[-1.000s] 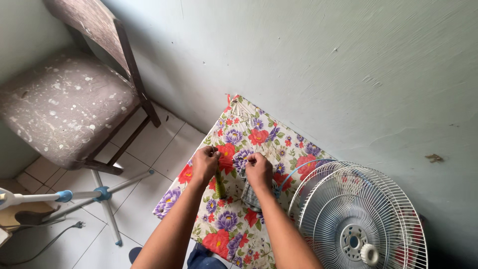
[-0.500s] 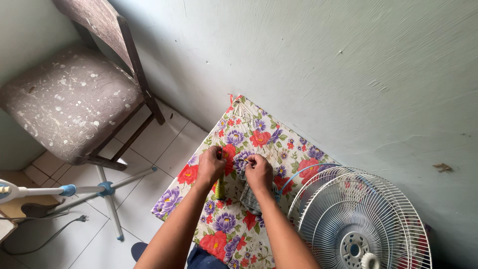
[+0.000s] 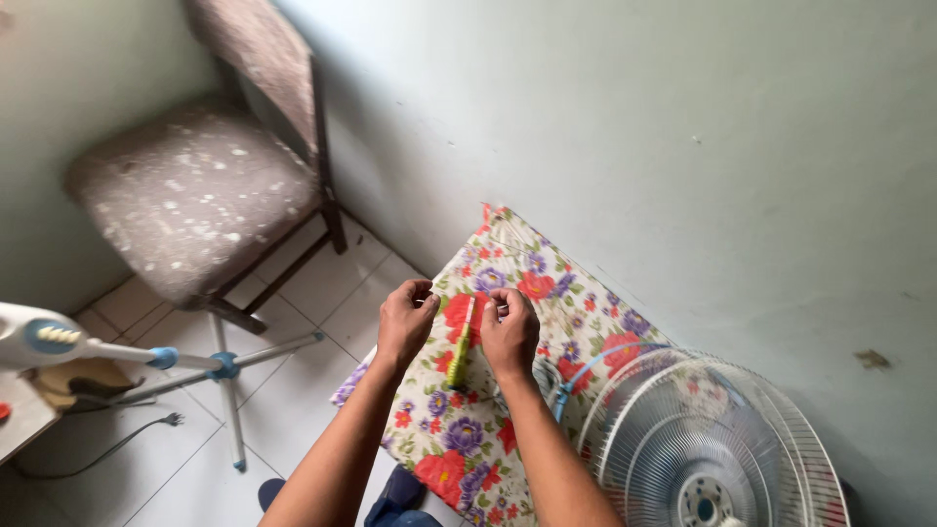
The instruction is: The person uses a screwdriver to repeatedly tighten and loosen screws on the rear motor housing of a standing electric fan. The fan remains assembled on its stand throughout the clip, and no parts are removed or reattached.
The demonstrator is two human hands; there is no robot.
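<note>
Since the earlier frames our hands have lifted a little off the floral cloth and drawn apart, so the green screwdriver [image 3: 460, 344] that was half hidden between them now lies in plain sight on the tabletop [image 3: 547, 283], near the middle, its length pointing toward the far corner. Our left hand [image 3: 406, 320] hovers just left of it, fingers curled narrow with thumb and forefinger pinched; whether anything small sits in that pinch we cannot tell. Our right hand [image 3: 509, 330] hovers just right of it, curled narrow in the same way and holding nothing we can make out. We judge the tool set down and the hands busy with something tiny. At the tabletop's near right edge leans the white fan grille [image 3: 708, 444]. Beyond the left edge stand the fan stand [image 3: 146, 356] and the speckled chair [image 3: 195, 185].
</note>
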